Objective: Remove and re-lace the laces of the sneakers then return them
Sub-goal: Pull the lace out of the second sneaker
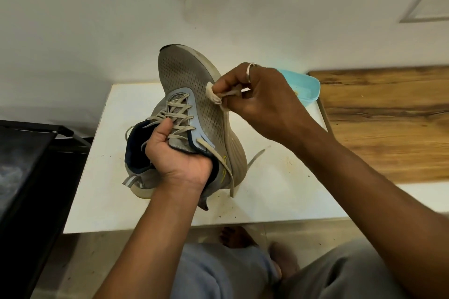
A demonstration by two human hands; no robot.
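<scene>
A grey mesh sneaker [192, 85] stands toe-up above the white table [279, 189]. My left hand [177, 155] grips it at the tongue and collar, thumb over the beige laces [177, 116], which are still threaded through the light-blue eyelet panel. One loose lace end [255, 158] trails down to the table on the right. My right hand [262, 97] pinches a small whitish piece of cloth [215, 94] and presses it against the sneaker's side near the toe. A second sneaker [136, 177] lies behind and below the held one, mostly hidden.
A light-blue plastic tub [306, 85] sits at the table's back right, partly behind my right hand. A wooden surface [388, 124] adjoins the table on the right. A black rack [31, 165] stands at the left. A white wall is behind. My knees and a bare foot [233, 235] are below the table edge.
</scene>
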